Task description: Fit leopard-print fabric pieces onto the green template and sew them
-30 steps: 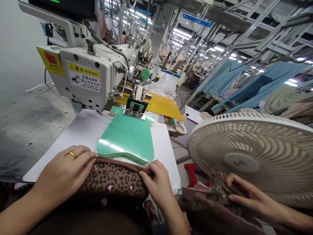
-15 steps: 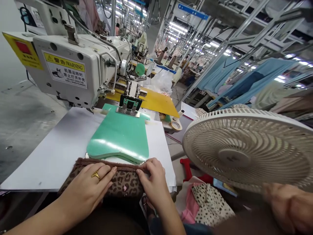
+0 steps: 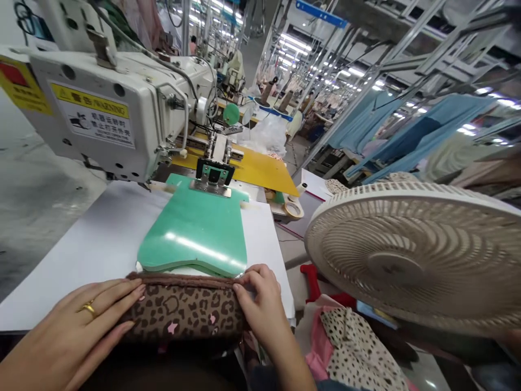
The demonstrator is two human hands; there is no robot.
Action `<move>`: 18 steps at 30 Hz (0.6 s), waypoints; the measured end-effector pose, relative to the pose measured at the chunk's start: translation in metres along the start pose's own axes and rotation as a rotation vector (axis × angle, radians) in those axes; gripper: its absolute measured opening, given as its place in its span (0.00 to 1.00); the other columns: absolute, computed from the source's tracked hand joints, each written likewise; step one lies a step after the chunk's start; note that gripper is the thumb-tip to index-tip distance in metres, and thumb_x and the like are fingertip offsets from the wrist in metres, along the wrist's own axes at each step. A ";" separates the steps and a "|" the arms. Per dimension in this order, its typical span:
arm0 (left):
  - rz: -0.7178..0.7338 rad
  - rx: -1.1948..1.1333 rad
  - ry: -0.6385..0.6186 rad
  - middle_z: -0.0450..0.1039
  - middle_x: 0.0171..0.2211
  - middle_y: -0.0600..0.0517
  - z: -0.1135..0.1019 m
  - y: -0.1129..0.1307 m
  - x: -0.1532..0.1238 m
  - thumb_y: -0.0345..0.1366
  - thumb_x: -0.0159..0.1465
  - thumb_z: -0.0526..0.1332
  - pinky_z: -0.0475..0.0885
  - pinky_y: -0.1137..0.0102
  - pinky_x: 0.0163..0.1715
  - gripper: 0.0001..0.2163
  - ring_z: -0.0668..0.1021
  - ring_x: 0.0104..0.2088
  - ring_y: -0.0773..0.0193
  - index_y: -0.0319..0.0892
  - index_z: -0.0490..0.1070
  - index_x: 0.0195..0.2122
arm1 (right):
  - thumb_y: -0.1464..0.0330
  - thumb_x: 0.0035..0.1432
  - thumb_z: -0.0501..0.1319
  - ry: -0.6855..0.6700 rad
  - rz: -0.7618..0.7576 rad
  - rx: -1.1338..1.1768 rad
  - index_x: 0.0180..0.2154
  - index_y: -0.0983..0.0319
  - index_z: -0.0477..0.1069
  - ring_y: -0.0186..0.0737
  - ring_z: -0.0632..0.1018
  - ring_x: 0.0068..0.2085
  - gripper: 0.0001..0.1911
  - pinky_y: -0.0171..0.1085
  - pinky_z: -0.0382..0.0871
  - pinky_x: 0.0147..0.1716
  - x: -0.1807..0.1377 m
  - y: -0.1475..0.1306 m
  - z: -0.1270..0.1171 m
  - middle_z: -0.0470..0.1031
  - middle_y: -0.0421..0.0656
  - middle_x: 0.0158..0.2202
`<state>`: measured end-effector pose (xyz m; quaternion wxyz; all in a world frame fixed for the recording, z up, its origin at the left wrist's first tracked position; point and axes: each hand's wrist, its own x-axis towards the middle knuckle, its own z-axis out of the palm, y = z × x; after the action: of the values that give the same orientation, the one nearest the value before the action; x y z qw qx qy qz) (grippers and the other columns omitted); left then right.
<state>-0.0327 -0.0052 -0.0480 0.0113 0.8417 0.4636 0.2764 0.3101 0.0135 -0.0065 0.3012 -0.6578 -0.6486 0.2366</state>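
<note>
A brown leopard-print fabric piece [image 3: 183, 307] with a plush brown folded edge and small pink star shapes hangs over the front edge of the work surface. My left hand [image 3: 87, 320], with a gold ring, lies with fingers stretched over its left end; the thumb is hidden. At the right end, my right hand [image 3: 260, 301] pinches the edge between thumb and bent fingers. Just beyond the fabric lies a shiny green template plate [image 3: 195, 231], with white material showing under its front rim. A metal clamp [image 3: 211, 184] grips the plate's far end.
A sewing machine head [image 3: 101, 108] with a warning label stands at left. White sheets [image 3: 69, 255] cover the work surface. A large fan [image 3: 407, 260] fills the right side. Spotted and pink cloth [image 3: 350, 347] lies below it. A yellow plate [image 3: 268, 171] and tape roll [image 3: 292, 209] sit behind.
My left hand has slid left along the fabric to its left end, uncovering more of the print. My right hand keeps its grip. Another person's hand at lower right has mostly left view.
</note>
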 end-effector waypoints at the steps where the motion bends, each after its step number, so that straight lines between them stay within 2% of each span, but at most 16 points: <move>1: 0.013 0.011 -0.005 0.73 0.57 0.59 -0.002 -0.001 0.004 0.37 0.67 0.56 0.69 0.63 0.55 0.23 0.76 0.54 0.56 0.60 0.62 0.64 | 0.67 0.55 0.61 0.004 0.008 -0.010 0.29 0.58 0.70 0.46 0.70 0.44 0.04 0.46 0.58 0.47 0.003 0.002 0.000 0.69 0.42 0.38; 5: 0.124 0.104 -0.075 0.74 0.58 0.56 -0.015 -0.008 0.023 0.39 0.66 0.60 0.71 0.68 0.53 0.22 0.76 0.53 0.58 0.55 0.67 0.61 | 0.65 0.53 0.60 0.007 -0.004 -0.026 0.27 0.58 0.68 0.48 0.70 0.43 0.05 0.46 0.58 0.45 0.021 0.011 0.002 0.69 0.42 0.37; 8: 0.107 0.117 -0.089 0.74 0.57 0.57 -0.017 -0.016 0.032 0.39 0.68 0.57 0.67 0.66 0.58 0.17 0.75 0.55 0.58 0.55 0.71 0.57 | 0.68 0.53 0.58 -0.014 -0.018 -0.034 0.27 0.59 0.68 0.48 0.69 0.43 0.03 0.45 0.58 0.44 0.037 0.016 0.003 0.69 0.43 0.37; 11: 0.019 0.080 -0.068 0.72 0.60 0.58 -0.004 -0.031 0.033 0.38 0.70 0.50 0.58 0.60 0.65 0.17 0.71 0.61 0.57 0.56 0.73 0.54 | 0.73 0.51 0.59 -0.034 -0.020 -0.053 0.26 0.59 0.66 0.46 0.70 0.43 0.04 0.43 0.59 0.43 0.056 0.016 0.002 0.69 0.43 0.36; 14: -0.023 0.099 -0.102 0.70 0.62 0.58 0.015 -0.052 0.041 0.36 0.69 0.49 0.60 0.55 0.63 0.19 0.69 0.63 0.55 0.58 0.73 0.55 | 0.75 0.51 0.62 -0.029 -0.036 -0.075 0.25 0.60 0.66 0.43 0.70 0.42 0.07 0.40 0.60 0.43 0.077 0.014 0.000 0.69 0.42 0.35; 18: -0.071 0.160 -0.157 0.67 0.64 0.54 0.025 -0.070 0.075 0.34 0.66 0.50 0.61 0.49 0.60 0.21 0.69 0.63 0.47 0.55 0.74 0.56 | 0.76 0.51 0.64 -0.008 -0.017 -0.122 0.24 0.60 0.69 0.42 0.71 0.41 0.08 0.38 0.60 0.42 0.113 0.011 0.001 0.71 0.40 0.34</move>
<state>-0.0432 0.0995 -0.0544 -0.0098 0.8420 0.5114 0.1714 0.3218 0.1268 -0.0059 0.2597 -0.6685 -0.6686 0.1967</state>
